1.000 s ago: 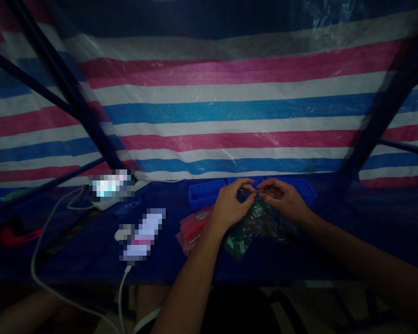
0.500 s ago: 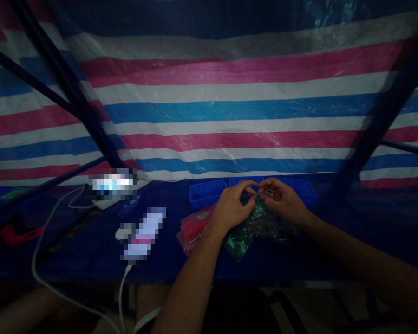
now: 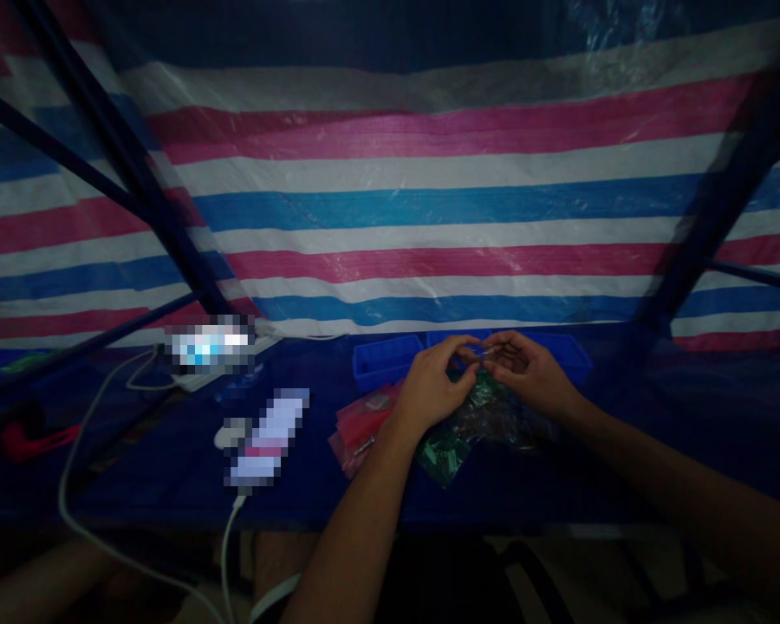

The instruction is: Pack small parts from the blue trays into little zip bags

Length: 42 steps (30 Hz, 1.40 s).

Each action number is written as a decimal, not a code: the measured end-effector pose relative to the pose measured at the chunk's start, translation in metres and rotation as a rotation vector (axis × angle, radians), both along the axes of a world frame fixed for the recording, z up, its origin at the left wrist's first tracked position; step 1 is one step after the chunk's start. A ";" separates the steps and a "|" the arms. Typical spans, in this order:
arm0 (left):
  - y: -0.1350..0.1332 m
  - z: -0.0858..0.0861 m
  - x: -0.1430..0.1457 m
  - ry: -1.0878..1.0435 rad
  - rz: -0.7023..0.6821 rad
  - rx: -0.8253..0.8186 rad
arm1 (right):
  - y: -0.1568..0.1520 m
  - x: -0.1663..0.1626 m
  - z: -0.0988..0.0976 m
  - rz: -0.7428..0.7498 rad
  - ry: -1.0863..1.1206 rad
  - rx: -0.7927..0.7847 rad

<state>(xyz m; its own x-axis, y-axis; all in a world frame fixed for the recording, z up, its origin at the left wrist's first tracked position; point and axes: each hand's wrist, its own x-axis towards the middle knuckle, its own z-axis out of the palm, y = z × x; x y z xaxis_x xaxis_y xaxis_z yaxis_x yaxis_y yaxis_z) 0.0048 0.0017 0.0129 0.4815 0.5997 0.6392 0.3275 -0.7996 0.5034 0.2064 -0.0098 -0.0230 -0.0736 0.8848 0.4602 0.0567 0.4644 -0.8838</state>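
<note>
My left hand (image 3: 437, 381) and my right hand (image 3: 530, 374) face each other above the table, fingers curled and fingertips close together. Both are closed in a pinch; whatever small thing lies between the fingertips is too dark and tiny to name. Beneath them are a green plastic bag (image 3: 443, 456) and clear plastic bags (image 3: 494, 423) with small dark contents. Red and pink plastic bags (image 3: 362, 426) lie by my left forearm. Behind the hands stand a blue tray (image 3: 388, 360) and another blue tray (image 3: 572, 357), the latter partly covered by my right hand.
A phone (image 3: 269, 440), blurred out, lies left with a white cable (image 3: 229, 533) plugged in. Beyond it are a lit, blurred screen (image 3: 209, 342) and a white power strip (image 3: 198, 378). Dark metal posts flank the striped sheet (image 3: 429, 208). Another person's arm (image 3: 45, 582) shows at lower left.
My right hand's fingers have shifted slightly at the pinch, with a faint bright glint now between the fingertips. Otherwise the hands, bags and trays stay where they were.
</note>
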 end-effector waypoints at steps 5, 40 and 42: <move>-0.002 0.002 0.000 0.008 -0.021 -0.033 | 0.000 0.000 -0.001 -0.004 -0.014 -0.010; 0.004 -0.005 0.002 -0.154 -0.019 -0.094 | 0.004 0.002 0.000 -0.002 0.059 -0.066; 0.004 -0.006 0.002 -0.161 -0.010 -0.093 | 0.004 0.003 0.000 0.001 0.054 -0.086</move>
<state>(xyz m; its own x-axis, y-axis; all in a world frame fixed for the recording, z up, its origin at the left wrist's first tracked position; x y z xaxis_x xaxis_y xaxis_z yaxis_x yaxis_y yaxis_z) 0.0066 0.0061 0.0069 0.3834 0.6556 0.6505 0.2288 -0.7498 0.6208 0.2090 -0.0054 -0.0235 -0.0518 0.9209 0.3863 0.0079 0.3872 -0.9220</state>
